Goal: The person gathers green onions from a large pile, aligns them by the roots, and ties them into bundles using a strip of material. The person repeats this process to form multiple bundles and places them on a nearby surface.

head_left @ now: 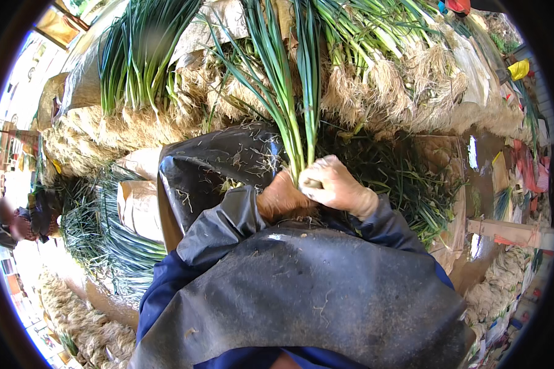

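Note:
In front of my apron, my left hand (282,195) is wrapped around the lower ends of a few long green onions (293,126). Their dark green leaves stretch away from me toward the pile. My right hand (337,186) is closed beside it, with its fingers curled at the pale base of the stalks. Both hands touch each other, and the fingers partly hide the stalk ends. Some root tufts (301,214) show just below my hands.
A big heap of green onions with pale, shaggy roots (375,83) lies across the far side. Trimmed clean bunches (144,61) rest on it at far left. Black sheeting (221,157) and leaf scraps (406,184) surround my hands. More onions (126,237) lie at left, near another person (37,215).

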Tool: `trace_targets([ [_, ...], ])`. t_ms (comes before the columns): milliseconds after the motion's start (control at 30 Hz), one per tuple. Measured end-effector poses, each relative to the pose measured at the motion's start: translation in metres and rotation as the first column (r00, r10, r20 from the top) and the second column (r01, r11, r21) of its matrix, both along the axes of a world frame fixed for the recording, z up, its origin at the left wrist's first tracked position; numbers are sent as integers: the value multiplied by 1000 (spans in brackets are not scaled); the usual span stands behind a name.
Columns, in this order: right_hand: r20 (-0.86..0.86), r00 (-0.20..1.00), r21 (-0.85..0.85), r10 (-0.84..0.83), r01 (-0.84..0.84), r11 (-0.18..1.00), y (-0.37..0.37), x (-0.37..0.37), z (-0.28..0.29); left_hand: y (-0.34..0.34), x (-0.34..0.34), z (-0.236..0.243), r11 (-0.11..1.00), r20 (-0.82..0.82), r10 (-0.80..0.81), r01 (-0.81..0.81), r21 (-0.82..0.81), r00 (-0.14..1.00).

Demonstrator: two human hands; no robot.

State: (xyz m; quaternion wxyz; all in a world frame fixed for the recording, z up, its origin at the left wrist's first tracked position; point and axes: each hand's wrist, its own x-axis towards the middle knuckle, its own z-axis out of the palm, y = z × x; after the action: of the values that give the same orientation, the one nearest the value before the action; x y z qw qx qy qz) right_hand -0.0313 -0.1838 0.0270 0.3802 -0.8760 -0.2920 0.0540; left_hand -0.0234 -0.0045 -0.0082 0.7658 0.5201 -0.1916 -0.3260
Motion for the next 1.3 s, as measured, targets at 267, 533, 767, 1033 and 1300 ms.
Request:
trace_targets([
  [267,312,788,-290,-530,610,737,-40,9,-25,19,-7,0,817,-483,-569,525,-238,666],
  [533,-645,761,732,-63,640,233,-29,89,-120,13,-9,-7,834,-426,-452,541,109,784],
  [767,-487,857,-782,-168,-343,521,-173,-35,-284,24,-7,22,898,-216,-435,406,-169,874],
  [1033,87,746,144,-660,647,749,-136,45,-112,1,45,14,911,-509,-409,304,-279,757],
  [1300,469,409,-214,-782,912,349,-98,130,-6,-21,64,39,993,-490,2,-61,-104,871],
])
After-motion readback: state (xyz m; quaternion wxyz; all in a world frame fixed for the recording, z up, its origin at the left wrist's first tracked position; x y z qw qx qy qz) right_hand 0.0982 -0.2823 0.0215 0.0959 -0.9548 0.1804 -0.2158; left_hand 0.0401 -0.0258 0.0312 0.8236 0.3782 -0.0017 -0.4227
